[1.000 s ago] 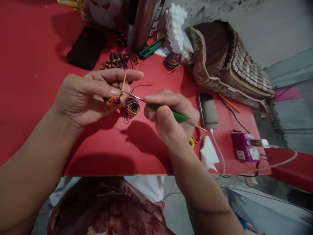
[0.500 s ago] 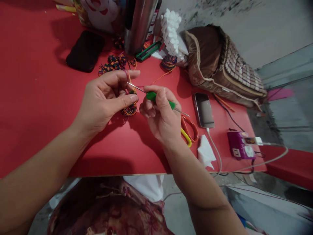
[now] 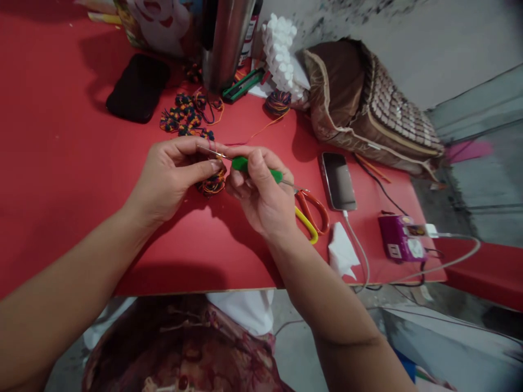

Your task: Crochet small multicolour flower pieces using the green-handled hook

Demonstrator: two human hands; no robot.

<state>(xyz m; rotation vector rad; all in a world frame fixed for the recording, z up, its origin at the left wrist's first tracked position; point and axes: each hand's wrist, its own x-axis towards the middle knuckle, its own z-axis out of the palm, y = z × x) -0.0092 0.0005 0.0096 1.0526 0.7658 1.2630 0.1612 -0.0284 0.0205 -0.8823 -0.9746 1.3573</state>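
A brown bag (image 3: 371,109), contents unseen, sits upper right; centrally, left fingers (image 3: 196,173) pinch multicoloured yarn (image 3: 219,172), right fingers (image 3: 258,170) clasp a green-handled hook (image 3: 240,163).

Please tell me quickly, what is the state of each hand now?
Left hand: closed, pinching multicoloured yarn.
Right hand: closed, holding a green-handled metal tool.

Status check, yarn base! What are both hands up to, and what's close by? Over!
Left hand: pinching multicoloured yarn. Right hand: gripping green-handled hook. Scissors beside right hand.
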